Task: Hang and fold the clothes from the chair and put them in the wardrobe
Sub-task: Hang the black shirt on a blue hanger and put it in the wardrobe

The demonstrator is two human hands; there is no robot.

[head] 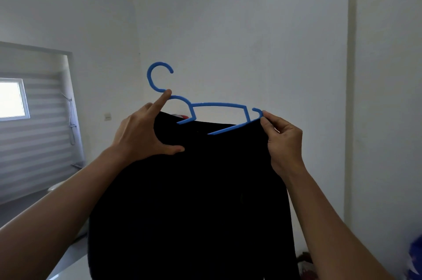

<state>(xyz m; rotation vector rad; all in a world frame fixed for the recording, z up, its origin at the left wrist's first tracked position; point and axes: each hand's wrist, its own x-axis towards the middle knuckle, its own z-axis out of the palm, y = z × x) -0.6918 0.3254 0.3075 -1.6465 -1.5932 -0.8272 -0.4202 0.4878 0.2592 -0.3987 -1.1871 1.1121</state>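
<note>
Black garment (194, 200) hangs on blue hanger (217, 104), held up before white wall (228, 28); left hand (141, 133) grips its left edge, right hand (283, 140) pinches right edge.

Plain white walls (228, 28) meet in a corner. At left, a recess holds a small bright window (11, 99) and a striped blind (41, 142). A switch (107, 116) sits on the wall near it. The light is dim and greyish.
</note>
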